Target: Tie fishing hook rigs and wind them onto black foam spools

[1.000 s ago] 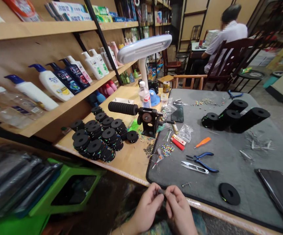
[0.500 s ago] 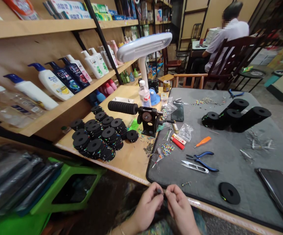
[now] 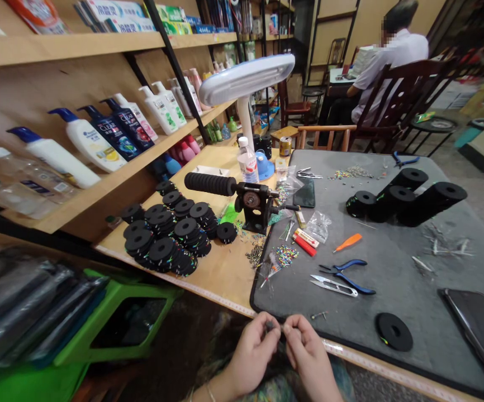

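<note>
A pale wooden tabletop [image 3: 221, 276] stretches before me, its right side under a soft, round-cornered grey mat [image 3: 405, 273]. Black foam rings [image 3: 163, 249] stand stacked by the tabletop's left edge. At the near edge, my left hand [image 3: 252, 354] and right hand [image 3: 309, 354] face each other, fingertips just apart. A single matte foam disc [image 3: 385, 325], thick and holed, lies flat to their right, by the near edge. Beyond my hands rest blue-handled pliers [image 3: 339, 272] and slim metal snips [image 3: 333, 285]. Smallest is the dark piece [image 3: 270, 324] pinched in my left fingertips, left of my right hand; its long axis is too small to read. My right thumb and forefinger press together, on what I cannot tell.
</note>
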Action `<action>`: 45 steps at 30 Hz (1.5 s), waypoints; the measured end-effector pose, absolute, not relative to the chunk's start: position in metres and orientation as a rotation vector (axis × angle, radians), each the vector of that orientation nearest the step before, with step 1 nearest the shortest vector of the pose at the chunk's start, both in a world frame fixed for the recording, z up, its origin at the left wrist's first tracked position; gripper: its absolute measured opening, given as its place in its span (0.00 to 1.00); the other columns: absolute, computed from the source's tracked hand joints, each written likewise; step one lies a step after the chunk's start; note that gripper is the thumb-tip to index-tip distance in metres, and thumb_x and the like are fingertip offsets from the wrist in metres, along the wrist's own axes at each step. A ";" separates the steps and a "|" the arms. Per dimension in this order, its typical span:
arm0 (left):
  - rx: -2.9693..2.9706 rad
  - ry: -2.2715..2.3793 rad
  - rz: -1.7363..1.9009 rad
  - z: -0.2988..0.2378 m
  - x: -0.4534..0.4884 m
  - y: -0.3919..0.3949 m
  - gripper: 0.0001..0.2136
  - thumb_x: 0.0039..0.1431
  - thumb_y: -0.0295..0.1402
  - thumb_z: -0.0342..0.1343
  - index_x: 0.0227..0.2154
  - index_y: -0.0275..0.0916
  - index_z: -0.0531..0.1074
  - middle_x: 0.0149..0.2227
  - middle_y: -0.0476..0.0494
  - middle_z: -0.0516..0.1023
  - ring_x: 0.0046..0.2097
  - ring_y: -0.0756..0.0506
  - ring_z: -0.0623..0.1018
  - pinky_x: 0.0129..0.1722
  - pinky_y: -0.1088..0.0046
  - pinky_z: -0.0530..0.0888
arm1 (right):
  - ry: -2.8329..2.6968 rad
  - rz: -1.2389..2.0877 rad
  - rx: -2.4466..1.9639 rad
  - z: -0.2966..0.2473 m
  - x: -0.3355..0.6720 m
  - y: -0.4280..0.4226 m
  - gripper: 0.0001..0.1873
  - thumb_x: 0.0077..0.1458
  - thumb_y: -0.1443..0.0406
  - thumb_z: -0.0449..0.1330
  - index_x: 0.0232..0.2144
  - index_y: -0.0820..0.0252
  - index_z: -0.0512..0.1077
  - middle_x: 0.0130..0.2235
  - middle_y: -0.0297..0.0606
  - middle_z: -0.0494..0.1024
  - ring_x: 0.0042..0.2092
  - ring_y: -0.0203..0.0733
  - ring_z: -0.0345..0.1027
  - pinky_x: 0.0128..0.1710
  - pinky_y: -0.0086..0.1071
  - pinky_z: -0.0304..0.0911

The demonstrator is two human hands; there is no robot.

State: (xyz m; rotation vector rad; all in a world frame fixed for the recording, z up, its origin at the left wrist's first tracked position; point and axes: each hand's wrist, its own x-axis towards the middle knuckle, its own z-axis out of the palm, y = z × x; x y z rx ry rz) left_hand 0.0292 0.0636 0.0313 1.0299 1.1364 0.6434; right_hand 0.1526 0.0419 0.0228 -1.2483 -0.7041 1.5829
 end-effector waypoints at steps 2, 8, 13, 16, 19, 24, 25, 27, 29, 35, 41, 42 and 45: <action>1.043 1.152 0.656 0.032 0.029 0.064 0.10 0.57 0.40 0.52 0.28 0.38 0.63 0.20 0.58 0.58 0.22 0.53 0.57 0.22 0.77 0.56 | -0.689 1.602 -1.231 0.022 0.153 0.042 0.24 0.48 0.43 0.60 0.27 0.57 0.62 0.17 0.18 0.50 0.19 0.28 0.39 0.17 0.24 0.36; 1.161 1.210 0.677 0.037 0.028 0.065 0.09 0.57 0.36 0.53 0.27 0.36 0.66 0.24 0.54 0.62 0.26 0.52 0.60 0.27 0.76 0.59 | -0.679 1.622 -1.228 0.021 0.154 0.041 0.23 0.49 0.45 0.60 0.28 0.57 0.63 0.19 0.21 0.51 0.21 0.30 0.40 0.19 0.25 0.37; 1.159 1.187 0.697 0.037 0.025 0.066 0.08 0.58 0.37 0.52 0.30 0.37 0.66 0.23 0.54 0.62 0.26 0.52 0.60 0.26 0.76 0.59 | -0.838 1.569 -1.308 0.020 0.158 0.043 0.20 0.51 0.49 0.59 0.28 0.60 0.67 0.22 0.25 0.57 0.24 0.33 0.46 0.23 0.26 0.45; 1.077 1.143 0.704 0.036 0.023 0.068 0.07 0.58 0.37 0.52 0.32 0.38 0.64 0.22 0.56 0.59 0.24 0.52 0.59 0.24 0.77 0.57 | -0.931 1.552 -1.347 0.019 0.161 0.045 0.17 0.50 0.52 0.60 0.24 0.60 0.66 0.22 0.26 0.58 0.25 0.33 0.48 0.24 0.27 0.46; 1.018 1.102 0.722 0.035 0.023 0.069 0.09 0.57 0.39 0.51 0.30 0.39 0.61 0.22 0.57 0.58 0.24 0.52 0.59 0.24 0.77 0.57 | -0.977 1.521 -1.376 0.021 0.162 0.046 0.14 0.50 0.55 0.58 0.23 0.59 0.65 0.21 0.25 0.57 0.24 0.34 0.48 0.24 0.28 0.46; 1.022 1.133 0.739 0.034 0.025 0.070 0.12 0.57 0.42 0.52 0.28 0.40 0.60 0.24 0.55 0.60 0.26 0.52 0.61 0.26 0.76 0.60 | -1.052 1.441 -1.439 0.023 0.162 0.047 0.10 0.49 0.59 0.56 0.21 0.58 0.64 0.20 0.25 0.57 0.23 0.34 0.48 0.23 0.28 0.46; 1.025 1.135 0.737 0.033 0.025 0.070 0.13 0.56 0.43 0.53 0.28 0.39 0.60 0.24 0.55 0.60 0.27 0.52 0.62 0.26 0.76 0.60 | -1.068 1.425 -1.456 0.023 0.163 0.047 0.10 0.49 0.60 0.55 0.21 0.58 0.63 0.20 0.25 0.56 0.23 0.34 0.48 0.23 0.28 0.47; 1.003 1.132 0.730 0.032 0.025 0.070 0.14 0.55 0.45 0.54 0.27 0.39 0.60 0.24 0.55 0.60 0.27 0.52 0.62 0.26 0.76 0.60 | -1.093 1.398 -1.480 0.023 0.164 0.046 0.08 0.48 0.61 0.54 0.21 0.58 0.63 0.20 0.25 0.56 0.23 0.34 0.48 0.23 0.28 0.47; 0.958 1.129 0.727 0.031 0.026 0.070 0.16 0.54 0.46 0.55 0.27 0.40 0.59 0.23 0.56 0.59 0.26 0.52 0.61 0.25 0.76 0.59 | -1.097 1.378 -1.492 0.022 0.165 0.045 0.07 0.47 0.62 0.54 0.20 0.57 0.63 0.20 0.24 0.56 0.23 0.34 0.48 0.23 0.28 0.47; 0.860 1.103 0.732 0.026 0.027 0.069 0.18 0.53 0.49 0.56 0.26 0.40 0.57 0.22 0.57 0.57 0.25 0.53 0.58 0.23 0.77 0.55 | -1.106 1.344 -1.512 0.022 0.169 0.042 0.05 0.45 0.64 0.54 0.20 0.57 0.62 0.20 0.24 0.55 0.23 0.34 0.49 0.23 0.27 0.48; 0.786 1.176 0.802 0.032 0.023 0.076 0.18 0.51 0.48 0.58 0.25 0.40 0.58 0.22 0.57 0.60 0.25 0.54 0.60 0.24 0.78 0.56 | -1.141 1.290 -1.490 0.016 0.178 0.040 0.06 0.46 0.66 0.54 0.20 0.56 0.61 0.20 0.25 0.55 0.24 0.35 0.50 0.25 0.28 0.49; 0.781 1.185 0.807 0.034 0.022 0.077 0.18 0.51 0.47 0.58 0.25 0.40 0.58 0.22 0.57 0.60 0.25 0.54 0.59 0.24 0.78 0.55 | -1.138 1.282 -1.491 0.016 0.180 0.041 0.06 0.47 0.65 0.54 0.20 0.56 0.61 0.21 0.25 0.56 0.25 0.36 0.50 0.25 0.28 0.49; 0.785 1.149 0.763 0.038 0.021 0.078 0.17 0.51 0.45 0.58 0.25 0.40 0.58 0.21 0.57 0.60 0.24 0.54 0.59 0.23 0.77 0.53 | -1.097 1.291 -1.493 0.019 0.183 0.041 0.09 0.49 0.62 0.56 0.21 0.56 0.62 0.22 0.27 0.58 0.26 0.37 0.53 0.26 0.28 0.51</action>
